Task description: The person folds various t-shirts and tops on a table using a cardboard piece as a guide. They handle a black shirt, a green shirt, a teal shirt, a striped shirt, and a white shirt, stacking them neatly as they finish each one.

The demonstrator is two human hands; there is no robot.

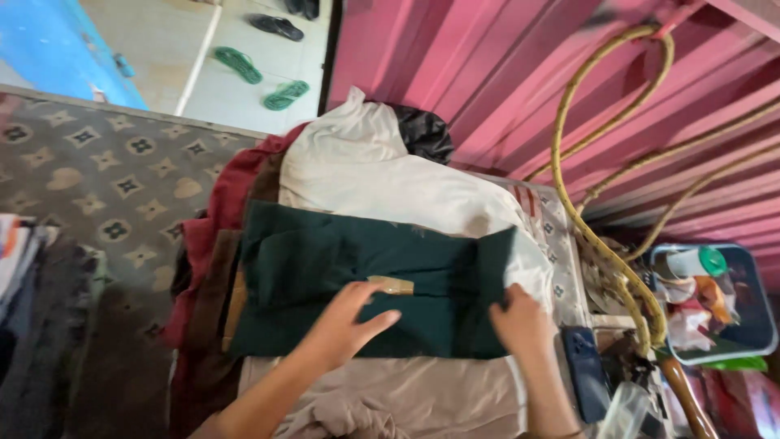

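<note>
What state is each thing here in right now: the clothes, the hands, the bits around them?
Dark green garment: folded, lying flat on the pile.
Left hand: open, pressing on it.
Right hand: open, at its right edge.
White cloth: rumpled, unfolded.
Green sandals: apart on the floor.
Phone: lying flat.

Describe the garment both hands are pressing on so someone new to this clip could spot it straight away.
Start at the pile of clothes in the middle of the patterned mat, beside the pink ribbed wall. On top lies the dark green folded garment, with the left hand and right hand flat on it. It alone is green, with a small tan tag, between white cloth and beige cloth.
</note>
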